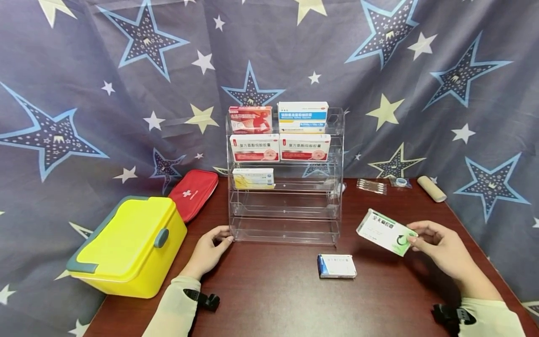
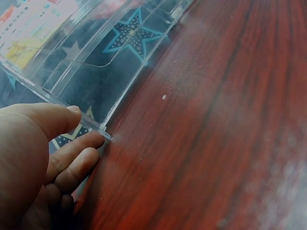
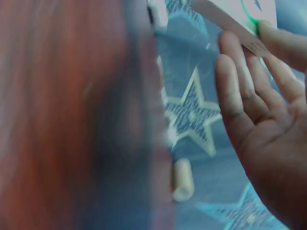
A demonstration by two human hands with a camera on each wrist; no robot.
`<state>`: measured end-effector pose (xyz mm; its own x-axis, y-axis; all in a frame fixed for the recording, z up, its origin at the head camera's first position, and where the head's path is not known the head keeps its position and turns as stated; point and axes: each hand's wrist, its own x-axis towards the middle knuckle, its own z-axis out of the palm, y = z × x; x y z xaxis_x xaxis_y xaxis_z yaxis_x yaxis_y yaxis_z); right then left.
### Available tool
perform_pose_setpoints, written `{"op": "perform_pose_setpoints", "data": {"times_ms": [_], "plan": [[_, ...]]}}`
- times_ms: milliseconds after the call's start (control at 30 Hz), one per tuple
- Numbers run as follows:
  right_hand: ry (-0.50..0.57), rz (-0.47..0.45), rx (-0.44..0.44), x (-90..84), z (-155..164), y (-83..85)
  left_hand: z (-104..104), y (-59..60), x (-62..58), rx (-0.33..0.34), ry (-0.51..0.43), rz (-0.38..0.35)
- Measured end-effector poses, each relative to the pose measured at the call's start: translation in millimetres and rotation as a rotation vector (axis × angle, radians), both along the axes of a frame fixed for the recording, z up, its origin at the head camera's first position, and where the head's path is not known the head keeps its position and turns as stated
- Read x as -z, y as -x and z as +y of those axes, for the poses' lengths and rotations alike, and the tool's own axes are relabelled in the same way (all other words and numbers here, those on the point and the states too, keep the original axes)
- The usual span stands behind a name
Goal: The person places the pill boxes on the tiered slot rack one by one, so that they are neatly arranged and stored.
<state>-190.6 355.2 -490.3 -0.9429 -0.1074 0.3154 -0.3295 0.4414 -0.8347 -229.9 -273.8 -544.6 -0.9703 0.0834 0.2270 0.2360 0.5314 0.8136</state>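
Note:
A clear acrylic tiered rack (image 1: 286, 206) stands at the middle of the dark wooden table (image 1: 273, 299), with several medicine boxes on its upper shelves. My left hand (image 1: 209, 251) grips the rack's lower left corner (image 2: 103, 132), thumb on the front and fingers curled beneath. My right hand (image 1: 438, 245) pinches a white and green medicine box (image 1: 385, 232) by its end, held above the table to the right of the rack; the box edge (image 3: 240, 21) shows at my fingertips (image 3: 261, 28). A white and blue box (image 1: 336, 266) lies flat on the table in front of the rack.
A yellow lidded case (image 1: 128, 245) sits at the table's left edge with a red first-aid pouch (image 1: 193, 193) behind it. At the back right lie a cotton swab packet (image 1: 371, 186), a tape roll (image 1: 402, 182) and a beige bandage roll (image 1: 431, 188). A star-patterned cloth hangs behind.

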Motion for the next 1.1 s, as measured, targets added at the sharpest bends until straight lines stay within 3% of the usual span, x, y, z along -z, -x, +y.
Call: {"op": "perform_pose_setpoints", "data": {"times_ms": [267,433,633,867,1100], "plan": [[0.003,0.204,0.13,-56.9,-43.5,11.0,-2.1,-1.9,-1.1,-0.006,0.013,-0.004],[0.019,0.291,0.138,-98.4,-75.5,27.2,-1.6,0.0,-0.6,-0.012,0.02,-0.014],[0.018,0.315,0.115,-138.6,-117.0,56.5,-0.2,1.4,-1.9,-0.016,0.021,-0.002],[-0.165,0.386,0.111,-155.7,-164.7,90.5,0.2,-0.4,-2.7,-0.012,0.021,-0.012],[-0.359,0.392,0.121,-153.3,-195.2,108.8,0.7,-0.9,-2.9,-0.011,0.01,-0.022]]}}
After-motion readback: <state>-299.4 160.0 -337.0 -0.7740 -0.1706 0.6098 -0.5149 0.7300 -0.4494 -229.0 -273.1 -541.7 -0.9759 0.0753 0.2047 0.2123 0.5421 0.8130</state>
